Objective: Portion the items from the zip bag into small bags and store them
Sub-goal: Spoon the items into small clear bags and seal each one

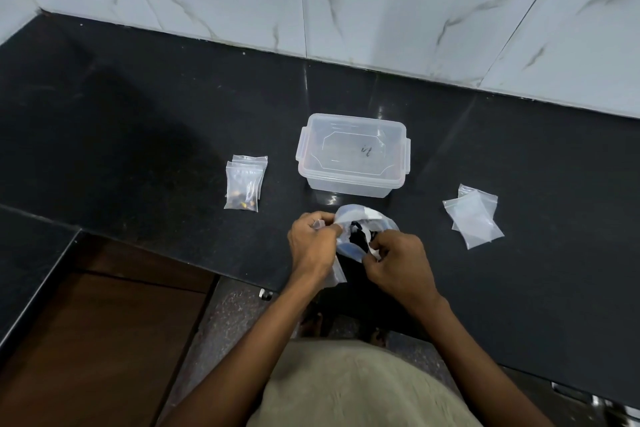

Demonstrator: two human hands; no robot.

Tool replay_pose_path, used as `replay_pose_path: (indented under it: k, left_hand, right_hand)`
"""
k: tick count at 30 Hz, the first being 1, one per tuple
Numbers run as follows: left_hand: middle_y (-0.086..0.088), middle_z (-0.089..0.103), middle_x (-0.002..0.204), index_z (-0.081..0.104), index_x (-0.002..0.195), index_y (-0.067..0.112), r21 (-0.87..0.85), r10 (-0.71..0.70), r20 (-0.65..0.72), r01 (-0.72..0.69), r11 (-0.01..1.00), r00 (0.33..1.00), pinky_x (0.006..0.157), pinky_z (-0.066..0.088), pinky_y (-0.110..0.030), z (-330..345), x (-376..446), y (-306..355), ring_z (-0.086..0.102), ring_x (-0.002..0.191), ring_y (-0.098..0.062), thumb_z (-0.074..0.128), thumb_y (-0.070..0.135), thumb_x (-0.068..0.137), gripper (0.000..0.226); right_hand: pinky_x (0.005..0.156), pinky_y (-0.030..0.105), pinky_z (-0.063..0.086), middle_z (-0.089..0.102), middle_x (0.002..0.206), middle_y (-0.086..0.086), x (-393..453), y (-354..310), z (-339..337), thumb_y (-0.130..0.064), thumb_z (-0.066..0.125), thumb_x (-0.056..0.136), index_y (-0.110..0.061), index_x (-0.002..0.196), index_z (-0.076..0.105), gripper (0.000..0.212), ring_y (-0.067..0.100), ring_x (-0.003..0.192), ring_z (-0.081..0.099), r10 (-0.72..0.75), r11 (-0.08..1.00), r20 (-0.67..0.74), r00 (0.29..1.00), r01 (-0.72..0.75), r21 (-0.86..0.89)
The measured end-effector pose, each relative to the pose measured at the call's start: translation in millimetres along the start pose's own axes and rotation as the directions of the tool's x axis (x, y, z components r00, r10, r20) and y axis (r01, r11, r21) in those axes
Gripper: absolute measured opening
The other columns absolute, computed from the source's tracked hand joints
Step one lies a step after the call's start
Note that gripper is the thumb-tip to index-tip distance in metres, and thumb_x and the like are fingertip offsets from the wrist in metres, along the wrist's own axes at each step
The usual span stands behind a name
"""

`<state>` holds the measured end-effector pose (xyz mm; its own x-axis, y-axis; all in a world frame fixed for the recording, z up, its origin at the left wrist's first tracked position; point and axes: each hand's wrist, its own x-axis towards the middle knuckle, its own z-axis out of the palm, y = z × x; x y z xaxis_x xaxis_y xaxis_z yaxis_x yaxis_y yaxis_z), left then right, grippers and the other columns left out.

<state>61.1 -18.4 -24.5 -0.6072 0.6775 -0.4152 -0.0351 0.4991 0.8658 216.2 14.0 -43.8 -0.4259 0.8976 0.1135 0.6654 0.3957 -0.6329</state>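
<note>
At lower centre of the frame, the zip bag (360,236) sits on the black polished countertop (173,135), held open between both hands. The left hand (311,246) pinches its left rim together with a small clear bag; the right hand (398,256) pinches the right rim. The film is thin, limp and probably slippery, so the stiffer zip rim is the best hold. Dark contents show inside. Filled small bags (245,184) lie centre-left, empty small bags (474,217) centre-right. The rigid translucent lidded container (353,154) stands just above.
</note>
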Motion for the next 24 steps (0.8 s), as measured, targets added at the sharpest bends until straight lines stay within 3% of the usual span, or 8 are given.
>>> replay_pose_path:
  k: [5,10,13,16,20,24]
  left_hand:
    - [-0.002,0.073,0.087,0.075,0.074,0.024,0.056,0.035,-0.153,-0.027,0.998,0.988,0.064,0.051,-0.024,0,-1,-5,0.069,0.079,-0.017,0.077,0.016,0.081,0.010]
    - [0.004,0.073,0.071,0.080,0.077,0.020,0.106,-0.003,-0.199,0.024,0.994,0.980,0.064,0.059,-0.032,-7,1,-4,0.070,0.070,-0.016,0.076,0.021,0.078,0.005]
    - [0.007,0.072,0.065,0.079,0.074,0.020,0.116,-0.009,-0.196,0.032,0.993,0.981,0.062,0.058,-0.032,-6,-1,-4,0.069,0.067,-0.015,0.077,0.022,0.078,0.005]
    - [0.007,0.072,0.066,0.078,0.073,0.022,0.102,-0.001,-0.156,0.017,0.995,0.988,0.060,0.055,-0.027,-5,-2,-3,0.067,0.065,-0.010,0.078,0.020,0.080,0.007]
    - [0.003,0.073,0.071,0.077,0.074,0.021,0.059,0.028,-0.076,-0.024,0.998,0.997,0.052,0.047,-0.017,-4,-1,-4,0.064,0.063,-0.008,0.078,0.013,0.082,0.011]
    - [0.003,0.073,0.077,0.076,0.079,0.017,0.065,-0.003,-0.097,0.010,0.998,0.995,0.061,0.048,-0.022,-5,0,-10,0.067,0.072,-0.012,0.077,0.020,0.084,0.005]
  right_hand:
    - [0.048,0.036,0.046,0.054,0.051,-0.002,4,-3,-2,-0.015,0.066,0.068,-0.009,0.055,0.059,0.016,0.015,0.046,0.050,0.043,0.999,0.001,0.999,-0.043,0.014]
    - [0.047,0.027,0.040,0.053,0.054,-0.003,-2,-9,-12,-0.009,0.068,0.068,-0.010,0.058,0.058,0.014,0.014,0.047,0.047,-0.022,0.994,-0.115,0.993,0.034,0.102]
    - [0.046,0.026,0.038,0.052,0.057,-0.001,-4,-11,-14,-0.009,0.067,0.069,-0.007,0.060,0.059,0.013,0.016,0.047,0.045,-0.116,0.990,-0.141,0.983,0.125,0.059]
    - [0.045,0.028,0.039,0.052,0.061,-0.002,-3,-10,-10,-0.008,0.067,0.071,-0.008,0.061,0.058,0.013,0.017,0.049,0.043,-0.200,0.980,-0.076,0.977,0.201,-0.001]
    - [0.047,0.039,0.047,0.056,0.063,-0.004,-3,-1,-4,-0.014,0.065,0.073,-0.012,0.063,0.063,0.010,0.018,0.051,0.049,-0.149,0.985,0.064,0.987,0.154,-0.080]
    - [0.046,0.037,0.044,0.054,0.063,-0.003,-6,-5,-10,-0.010,0.068,0.073,-0.010,0.064,0.065,0.009,0.017,0.050,0.046,-0.163,0.986,0.002,0.987,0.163,-0.025]
